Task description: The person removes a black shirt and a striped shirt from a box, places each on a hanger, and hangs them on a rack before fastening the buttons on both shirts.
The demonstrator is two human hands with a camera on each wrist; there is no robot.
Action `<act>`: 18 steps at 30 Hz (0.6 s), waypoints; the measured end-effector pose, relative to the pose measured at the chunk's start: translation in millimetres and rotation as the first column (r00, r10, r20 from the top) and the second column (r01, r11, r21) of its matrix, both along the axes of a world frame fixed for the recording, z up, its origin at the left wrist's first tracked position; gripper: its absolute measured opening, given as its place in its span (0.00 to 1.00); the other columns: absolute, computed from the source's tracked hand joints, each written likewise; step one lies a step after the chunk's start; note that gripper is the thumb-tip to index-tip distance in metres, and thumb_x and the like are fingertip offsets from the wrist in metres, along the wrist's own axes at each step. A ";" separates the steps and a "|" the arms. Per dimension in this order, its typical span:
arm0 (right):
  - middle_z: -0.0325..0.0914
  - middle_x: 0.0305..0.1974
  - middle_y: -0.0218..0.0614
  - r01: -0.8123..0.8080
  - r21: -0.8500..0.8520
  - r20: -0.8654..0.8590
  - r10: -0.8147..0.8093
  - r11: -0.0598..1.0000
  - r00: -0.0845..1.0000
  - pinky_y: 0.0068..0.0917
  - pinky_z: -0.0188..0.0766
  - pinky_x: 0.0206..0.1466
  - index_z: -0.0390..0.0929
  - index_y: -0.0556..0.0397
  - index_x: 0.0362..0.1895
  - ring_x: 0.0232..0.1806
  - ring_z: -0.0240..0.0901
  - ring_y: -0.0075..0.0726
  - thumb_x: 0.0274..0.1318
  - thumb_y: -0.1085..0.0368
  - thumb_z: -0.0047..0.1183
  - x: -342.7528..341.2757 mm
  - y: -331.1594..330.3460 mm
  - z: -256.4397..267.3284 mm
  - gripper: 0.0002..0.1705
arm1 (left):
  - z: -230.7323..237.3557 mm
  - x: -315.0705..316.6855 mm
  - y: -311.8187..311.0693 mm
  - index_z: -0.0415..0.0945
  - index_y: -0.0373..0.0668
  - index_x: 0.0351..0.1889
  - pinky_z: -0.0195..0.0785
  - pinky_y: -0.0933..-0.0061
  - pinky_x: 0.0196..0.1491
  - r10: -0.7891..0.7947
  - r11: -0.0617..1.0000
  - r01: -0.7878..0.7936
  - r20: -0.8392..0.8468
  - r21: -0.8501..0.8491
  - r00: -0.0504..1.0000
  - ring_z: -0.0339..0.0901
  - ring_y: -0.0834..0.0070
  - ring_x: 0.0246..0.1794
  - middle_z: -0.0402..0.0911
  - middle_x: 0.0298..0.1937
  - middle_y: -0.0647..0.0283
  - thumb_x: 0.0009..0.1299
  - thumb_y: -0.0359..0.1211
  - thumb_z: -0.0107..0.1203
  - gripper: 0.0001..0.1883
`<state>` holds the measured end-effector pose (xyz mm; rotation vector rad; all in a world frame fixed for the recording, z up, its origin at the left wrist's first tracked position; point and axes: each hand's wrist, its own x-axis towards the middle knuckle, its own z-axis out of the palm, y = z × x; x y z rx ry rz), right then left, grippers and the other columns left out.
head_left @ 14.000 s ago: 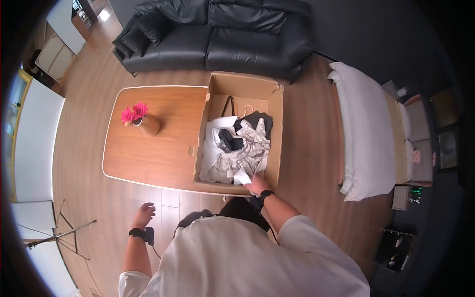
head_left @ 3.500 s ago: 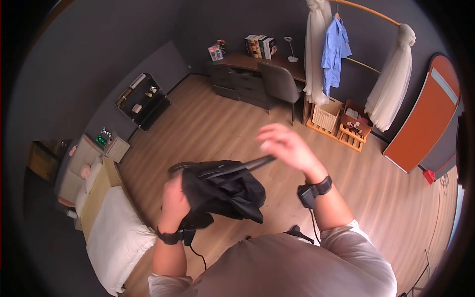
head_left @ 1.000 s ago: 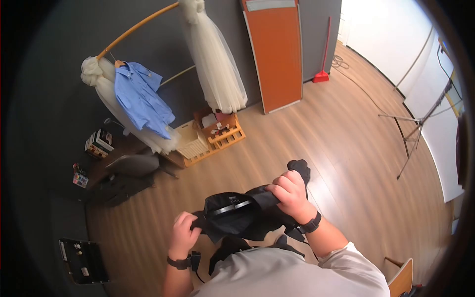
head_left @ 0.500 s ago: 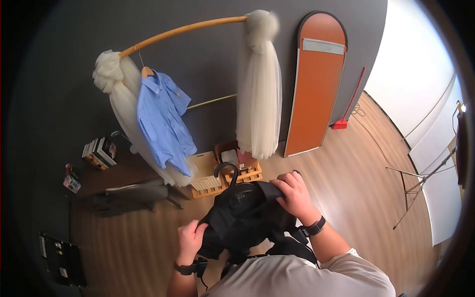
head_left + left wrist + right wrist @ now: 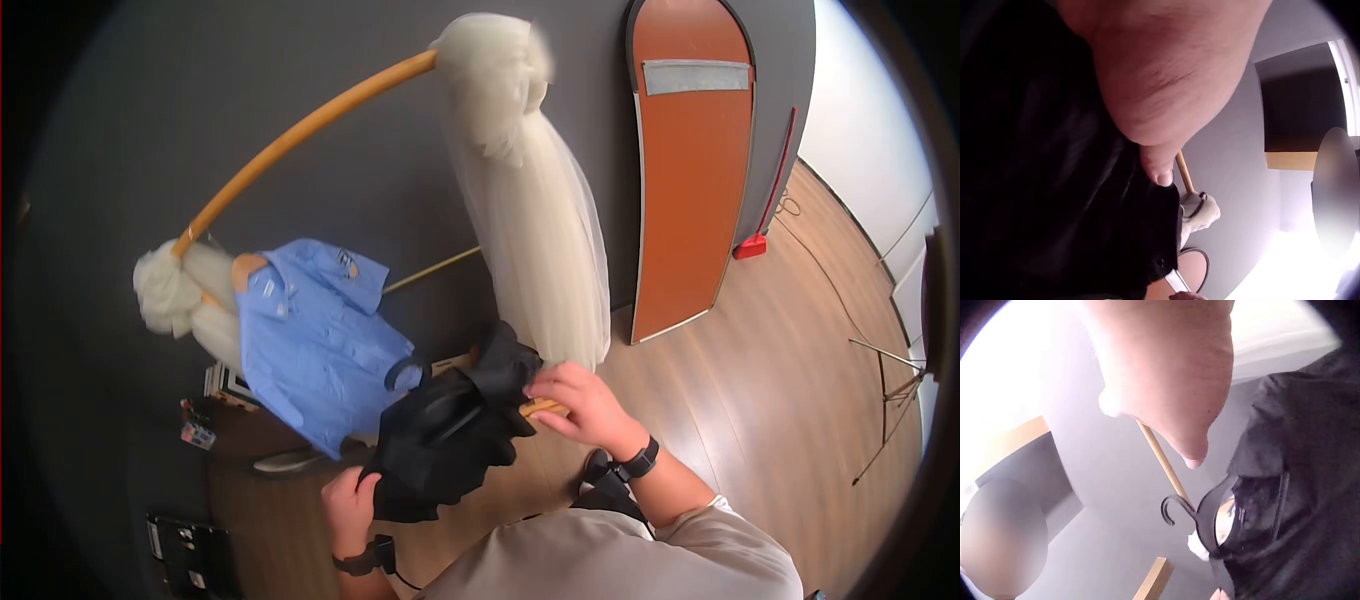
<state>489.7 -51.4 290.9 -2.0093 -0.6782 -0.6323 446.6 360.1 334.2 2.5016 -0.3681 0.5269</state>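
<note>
A black shirt (image 5: 440, 440) hangs on a black hanger (image 5: 1207, 534) held in front of the body; the hanger's curved hook sticks out at the collar. My left hand (image 5: 350, 505) pinches the shirt's shoulder, with the thumb (image 5: 1161, 175) on the cloth in the left wrist view. My right hand (image 5: 588, 408) is beside the other shoulder, thumb and fingers apart. In the right wrist view, the right hand (image 5: 1163, 381) appears clear of the cloth. Behind the shirt, a light blue short-sleeved shirt (image 5: 325, 345) hangs from a wooden hanger (image 5: 245, 270).
A curved wooden rail (image 5: 300, 135) with knotted cream drapes (image 5: 535, 230) stands ahead. To its right are an orange arched panel (image 5: 690, 200) and a red broom (image 5: 752, 245). A tripod (image 5: 885, 400) stands far right; books (image 5: 228, 385) are at left.
Over fourteen seconds, the view went from the box of clothes to the rail. In the last half second the rail came closer, the shirt tilted, and my right hand let go of its shoulder.
</note>
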 end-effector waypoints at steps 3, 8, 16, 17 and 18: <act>0.80 0.53 0.45 0.006 0.061 0.011 -0.007 0.998 1.000 0.44 0.71 0.64 0.81 0.51 0.61 0.58 0.74 0.54 0.58 0.53 0.69 61.2 -30.5 23.3 0.29 | 15.9 36.8 -7.4 0.81 0.33 0.34 0.70 0.60 0.31 -0.047 0.999 0.046 0.042 0.023 0.998 0.78 0.49 0.26 0.79 0.27 0.49 0.65 0.40 0.72 0.18; 0.82 0.41 0.41 -0.285 -0.178 -0.105 0.270 0.942 0.957 0.47 0.71 0.59 0.84 0.50 0.52 0.49 0.76 0.54 0.63 0.49 0.65 156.7 -43.5 6.5 0.22 | 33.5 82.4 1.7 0.80 0.33 0.32 0.69 0.61 0.30 -0.021 0.998 0.014 0.112 0.056 0.993 0.78 0.50 0.25 0.80 0.26 0.50 0.66 0.45 0.70 0.21; 0.74 0.31 0.35 0.136 -0.080 0.055 -0.132 0.987 0.990 0.40 0.75 0.37 0.81 0.52 0.32 0.33 0.76 0.47 0.47 0.51 0.75 211.2 16.9 23.8 0.21 | 11.8 176.8 69.5 0.81 0.33 0.35 0.71 0.60 0.35 0.035 0.999 -0.033 0.113 -0.019 0.993 0.80 0.47 0.30 0.81 0.30 0.48 0.63 0.37 0.69 0.15; 0.74 0.31 0.35 0.100 -0.073 0.044 -0.097 0.992 0.994 0.40 0.75 0.37 0.81 0.52 0.33 0.34 0.77 0.46 0.46 0.51 0.76 220.7 20.7 32.0 0.21 | 8.5 186.7 76.2 0.81 0.33 0.35 0.71 0.60 0.35 0.036 0.999 -0.032 0.113 -0.041 0.993 0.80 0.47 0.30 0.82 0.30 0.48 0.63 0.36 0.69 0.15; 0.74 0.32 0.36 0.062 -0.066 0.029 -0.061 0.996 0.998 0.40 0.75 0.37 0.82 0.53 0.33 0.34 0.77 0.46 0.45 0.52 0.77 230.2 24.6 39.8 0.21 | 5.3 194.6 83.9 0.81 0.32 0.35 0.71 0.60 0.34 0.011 0.998 -0.005 0.094 -0.065 0.996 0.80 0.47 0.29 0.82 0.30 0.48 0.62 0.35 0.70 0.14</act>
